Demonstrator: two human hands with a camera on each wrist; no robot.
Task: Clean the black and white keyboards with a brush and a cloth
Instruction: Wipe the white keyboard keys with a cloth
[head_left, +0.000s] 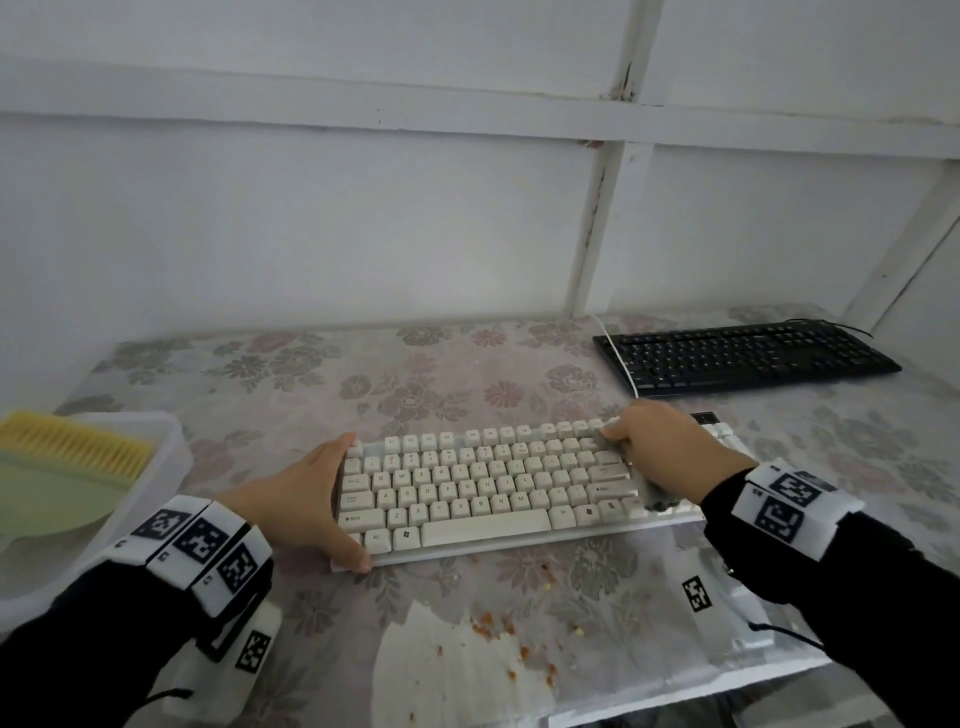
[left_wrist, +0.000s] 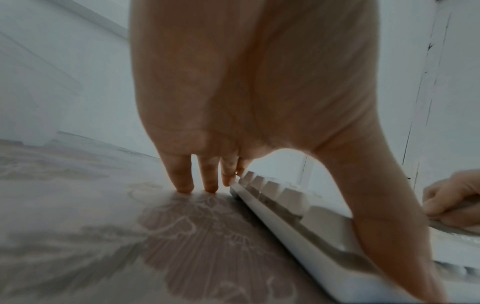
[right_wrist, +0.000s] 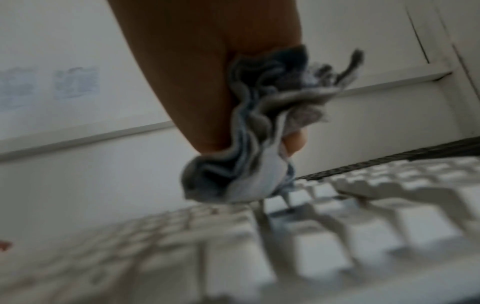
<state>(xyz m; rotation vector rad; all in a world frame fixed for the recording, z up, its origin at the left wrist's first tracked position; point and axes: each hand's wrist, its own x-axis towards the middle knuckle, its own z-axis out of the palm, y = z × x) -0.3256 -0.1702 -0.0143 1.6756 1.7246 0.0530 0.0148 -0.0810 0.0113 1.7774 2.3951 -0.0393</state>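
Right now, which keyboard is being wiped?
The white keyboard at the near centre: left hand steadies its end, right hand rubs a cloth on it. The black keyboard lies untouched behind.

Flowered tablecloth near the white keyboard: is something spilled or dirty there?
Yes. Orange and yellow crumbs lie scattered on the flowered tablecloth, just in front of the white keyboard, partly on a white paper sheet.

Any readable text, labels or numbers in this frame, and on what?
"A", "S", "D", "Z", "B", "N", "M", "Alt": keycaps of the white keyboard; the other legends are too small.
Black keyboard: legends unreadable.
Square coded markers on the wristbands: patterns only; the small digits beside them are too blurred.
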